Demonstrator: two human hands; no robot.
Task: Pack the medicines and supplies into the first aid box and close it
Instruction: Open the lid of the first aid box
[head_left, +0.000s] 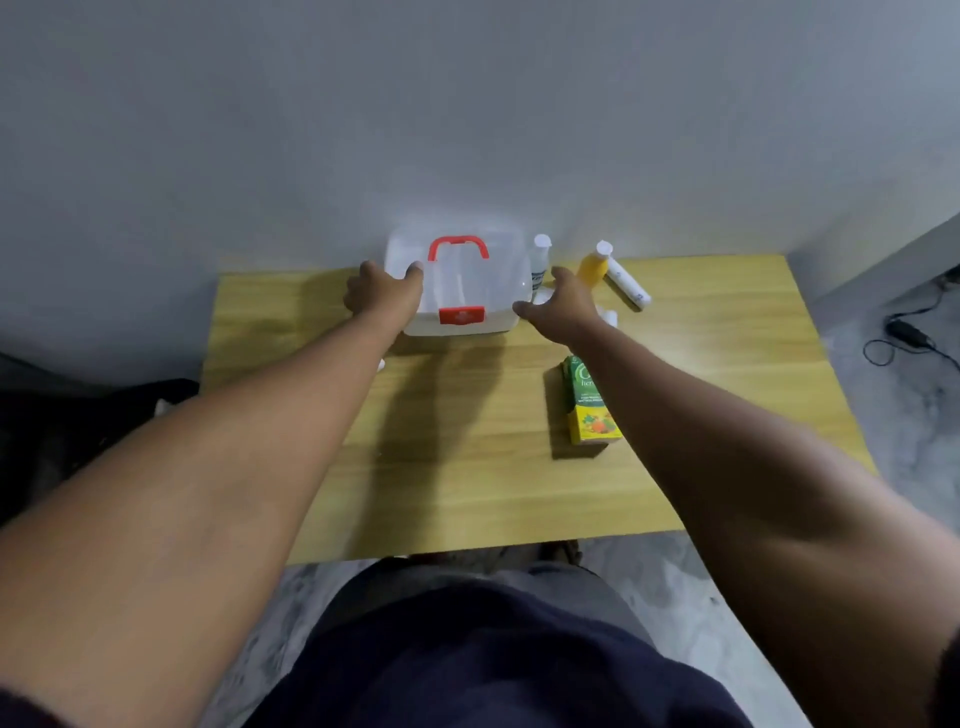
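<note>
The first aid box (467, 291), translucent white with a red handle and red front latch, stands shut at the far edge of the wooden table (467, 467). My left hand (382, 293) rests against its left side with the thumb on the lid. My right hand (563, 306) is spread open beside its right front corner; whether it touches the box I cannot tell. Right of the box stand a white-capped clear bottle (540, 260) and an orange bottle (596, 267). A white tube (628, 285) lies beside them. A green and yellow carton (589, 402) lies under my right forearm.
A grey wall rises directly behind the table. Small white items (608, 317) sit partly hidden behind my right hand. A black cable and adapter (906, 332) lie on the marbled floor to the right. Dark objects (78, 415) sit on the floor at the left.
</note>
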